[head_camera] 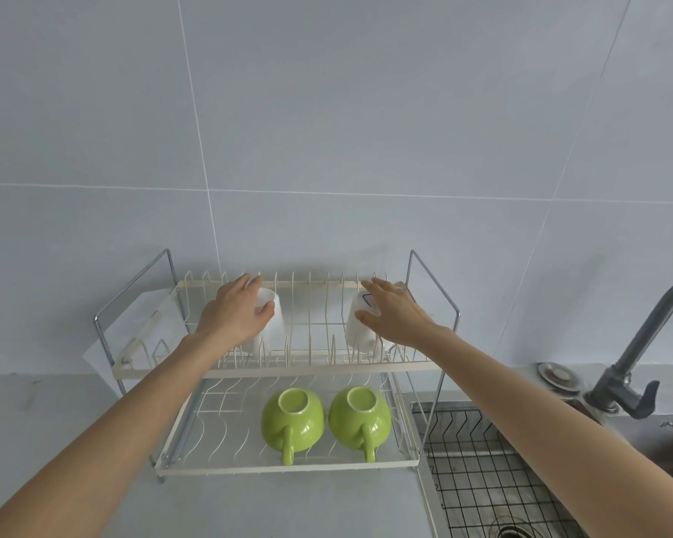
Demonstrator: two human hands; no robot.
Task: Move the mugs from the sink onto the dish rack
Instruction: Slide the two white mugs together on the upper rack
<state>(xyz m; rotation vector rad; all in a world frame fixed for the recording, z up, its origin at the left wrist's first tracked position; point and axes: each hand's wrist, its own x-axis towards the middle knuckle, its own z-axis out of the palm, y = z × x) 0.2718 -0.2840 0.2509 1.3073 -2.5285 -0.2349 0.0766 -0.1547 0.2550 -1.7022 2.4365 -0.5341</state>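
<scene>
A two-tier wire dish rack stands on the counter against the tiled wall. Two green mugs sit upside down on its lower tier, handles toward me. On the upper tier stand two white mugs. My left hand wraps around the left white mug. My right hand lies over the right white mug, which has a blue mark, with thumb in front and fingers spread across its top. Both mugs rest among the upper tier's prongs. The sink at lower right shows no mugs.
A black wire grid covers the sink floor, with the drain near the bottom edge. A dark faucet rises at the right, beside a round metal cap. Grey counter lies left of the rack.
</scene>
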